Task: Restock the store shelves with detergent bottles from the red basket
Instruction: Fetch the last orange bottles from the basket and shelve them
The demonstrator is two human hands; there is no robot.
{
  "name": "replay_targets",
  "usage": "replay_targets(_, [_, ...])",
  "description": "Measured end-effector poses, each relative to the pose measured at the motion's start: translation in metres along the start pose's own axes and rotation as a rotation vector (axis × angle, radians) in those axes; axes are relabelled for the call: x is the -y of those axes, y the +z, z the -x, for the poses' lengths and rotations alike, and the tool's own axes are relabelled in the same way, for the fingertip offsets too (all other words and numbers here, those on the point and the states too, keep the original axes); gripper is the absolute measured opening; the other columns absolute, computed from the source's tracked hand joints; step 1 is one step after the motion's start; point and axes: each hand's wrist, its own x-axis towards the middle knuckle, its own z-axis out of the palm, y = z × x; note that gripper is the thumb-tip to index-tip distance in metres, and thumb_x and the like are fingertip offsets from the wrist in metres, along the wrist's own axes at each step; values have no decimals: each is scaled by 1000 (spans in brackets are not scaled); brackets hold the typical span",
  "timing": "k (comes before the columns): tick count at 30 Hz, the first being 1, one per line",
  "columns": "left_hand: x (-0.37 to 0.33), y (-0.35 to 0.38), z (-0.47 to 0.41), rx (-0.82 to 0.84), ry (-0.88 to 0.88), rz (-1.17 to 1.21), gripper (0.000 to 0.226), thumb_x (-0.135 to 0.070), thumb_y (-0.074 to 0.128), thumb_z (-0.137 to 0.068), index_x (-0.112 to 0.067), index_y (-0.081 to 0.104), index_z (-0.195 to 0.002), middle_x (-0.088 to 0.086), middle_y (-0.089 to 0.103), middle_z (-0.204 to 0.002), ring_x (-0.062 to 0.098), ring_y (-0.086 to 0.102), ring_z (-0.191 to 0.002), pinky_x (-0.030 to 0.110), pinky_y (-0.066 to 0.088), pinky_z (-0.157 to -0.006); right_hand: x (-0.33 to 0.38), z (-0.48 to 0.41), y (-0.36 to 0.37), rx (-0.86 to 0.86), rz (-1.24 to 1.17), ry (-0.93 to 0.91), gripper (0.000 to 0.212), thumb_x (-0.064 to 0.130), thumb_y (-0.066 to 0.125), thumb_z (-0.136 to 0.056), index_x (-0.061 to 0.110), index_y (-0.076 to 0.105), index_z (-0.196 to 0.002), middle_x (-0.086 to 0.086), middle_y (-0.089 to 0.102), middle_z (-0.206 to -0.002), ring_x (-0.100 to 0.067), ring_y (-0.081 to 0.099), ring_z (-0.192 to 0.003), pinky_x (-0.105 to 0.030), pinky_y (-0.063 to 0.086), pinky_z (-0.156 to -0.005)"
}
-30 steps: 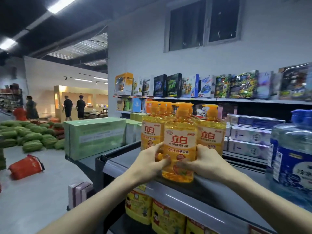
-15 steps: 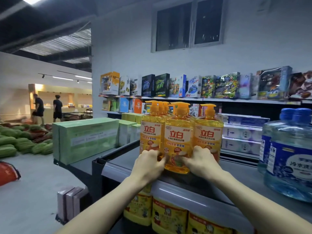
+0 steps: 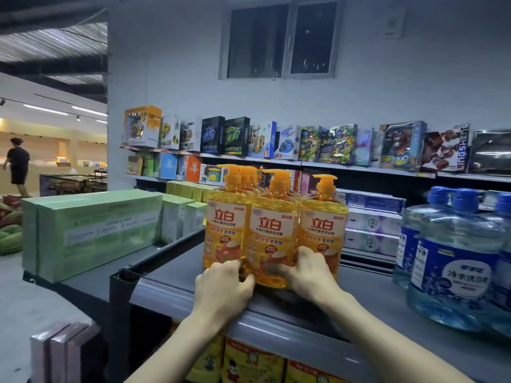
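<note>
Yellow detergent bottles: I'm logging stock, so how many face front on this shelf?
3: left bottle, middle bottle gripped by left hand and right hand, right bottle. Pump tops behind suggest more, partly hidden.

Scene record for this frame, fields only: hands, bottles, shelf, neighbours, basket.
left hand: grips middle bottle low on its left side
right hand: grips the same bottle low on its right side
middle bottle: upright, looks set down near the front of the shelf
flanks: left bottle and right bottle, close beside it
jugs: blue, right of the bottles, apart
green boxes: to the left
red basket: not in view
</note>
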Motion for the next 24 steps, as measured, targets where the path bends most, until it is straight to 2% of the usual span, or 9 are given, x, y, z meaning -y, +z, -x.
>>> replay_targets(4, [-4,0,0,-25,-29,4,33,-53,53,-99,-25,65,-88,-9,71,-89,20,69,-86,38,56,-81,4,6,-2,-2,-36,29,54,54,76,-92,25,66,-137,6,72,-132,-21,67,-123,-36,53,-107])
replay_targets(10, [-10,-3,2,-20,-69,38,31,-49,56,-99,-23,66,-87,-6,72,-89,24,70,-87,38,54,-79,13,9,-5,31,-41,91,55,58,78,-89,28,70,-133,6,76,-124,-20,73,-107,-41,59,-101])
replay_targets(14, [-13,-7,2,29,-103,18,30,-47,56,-98,-21,71,-96,-3,74,-96,27,69,-94,35,46,-74,20,16,-10,88,-36,124,56,54,78,-90,23,67,-136,2,73,-129,-23,69,-117,-30,52,-95])
replay_targets(18, [-27,-16,5,119,-99,32,25,-44,56,-96,-23,69,-102,0,73,-102,30,68,-98,40,54,-82,21,28,-20,163,-25,111,49,39,73,-98,20,62,-143,0,67,-141,-26,62,-129,-32,47,-103])
replay_targets(21, [-44,-22,10,172,-102,-29,26,-45,56,-95,-22,65,-105,3,72,-106,31,68,-100,41,56,-85,18,48,-34,200,38,64,45,44,67,-101,22,62,-140,0,67,-141,-26,62,-130,-34,45,-109])
replay_targets(24, [-67,-25,20,207,-70,-62,34,-44,56,-96,-20,68,-117,4,73,-117,30,67,-110,43,57,-93,10,71,-53,212,150,36,50,61,61,-96,27,63,-133,0,70,-134,-26,65,-120,-40,53,-105])
